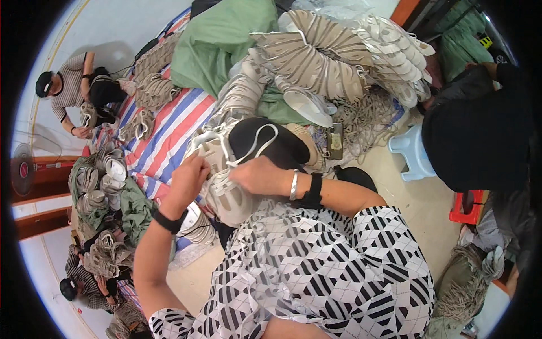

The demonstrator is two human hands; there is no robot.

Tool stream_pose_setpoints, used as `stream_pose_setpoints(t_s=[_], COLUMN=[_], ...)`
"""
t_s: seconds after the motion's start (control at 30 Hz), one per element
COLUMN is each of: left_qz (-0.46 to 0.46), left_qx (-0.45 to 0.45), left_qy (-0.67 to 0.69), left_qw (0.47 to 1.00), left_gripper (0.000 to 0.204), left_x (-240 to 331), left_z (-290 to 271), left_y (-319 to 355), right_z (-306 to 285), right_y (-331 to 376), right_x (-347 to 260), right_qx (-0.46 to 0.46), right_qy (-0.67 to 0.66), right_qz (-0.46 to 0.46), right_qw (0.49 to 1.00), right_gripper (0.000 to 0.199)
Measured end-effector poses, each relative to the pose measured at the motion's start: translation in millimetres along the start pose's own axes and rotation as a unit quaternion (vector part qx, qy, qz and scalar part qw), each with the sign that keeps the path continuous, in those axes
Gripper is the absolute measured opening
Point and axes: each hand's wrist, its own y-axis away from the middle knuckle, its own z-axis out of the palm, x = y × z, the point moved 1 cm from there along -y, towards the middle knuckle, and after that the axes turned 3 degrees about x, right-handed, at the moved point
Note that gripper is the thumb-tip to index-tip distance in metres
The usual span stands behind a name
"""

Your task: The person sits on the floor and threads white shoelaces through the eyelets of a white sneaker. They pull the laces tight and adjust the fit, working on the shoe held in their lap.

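Note:
A beige and off-white sneaker (230, 208) rests against my lap, its toe toward me. My left hand (188, 179) is closed at the sneaker's left side by the lacing; its fingertips are partly hidden. Over the laced front, my right hand (261, 176) pinches a pale shoelace (271, 127), whose loose length loops up above the shoe opening. Just beyond the sneaker lies the black cloth over my knee (259, 141). Beside my left forearm sits a stack of light-soled shoes (196, 225).
Rows of beige shoes (313, 56) and a tangle of laces (361, 121) lie ahead. A green sack (217, 45) covers part of the striped sheet (164, 133). Right are a blue stool (412, 152) and a person in black (477, 135); another person (73, 93) handles shoes far left.

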Motion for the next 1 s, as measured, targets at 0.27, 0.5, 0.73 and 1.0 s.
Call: stream_pose_setpoints(t_s=[0.27,0.5,0.73,1.0], left_qz=[0.009,-0.026,-0.044,-0.032], left_qx=[-0.032,0.031,-0.038,-0.092], left_qy=[-0.127,0.009,-0.084,-0.165], left_qw=[0.991,0.999,0.995,0.981], left_gripper=[0.01,0.007,0.007,0.015], left_x=[2,-11,-1,9], left_z=[9,31,1,7], left_y=[-4,0,-4,-12], right_z=[17,9,-12,-4], right_y=[15,8,12,12], right_x=[3,2,6,4], right_qx=[-0.072,-0.094,-0.017,-0.023], right_qy=[-0.012,0.009,-0.306,-0.217], right_qz=[-0.014,0.002,0.132,0.078], right_qw=[0.997,0.995,0.942,0.973], right_gripper=[0.01,0.013,0.015,0.015])
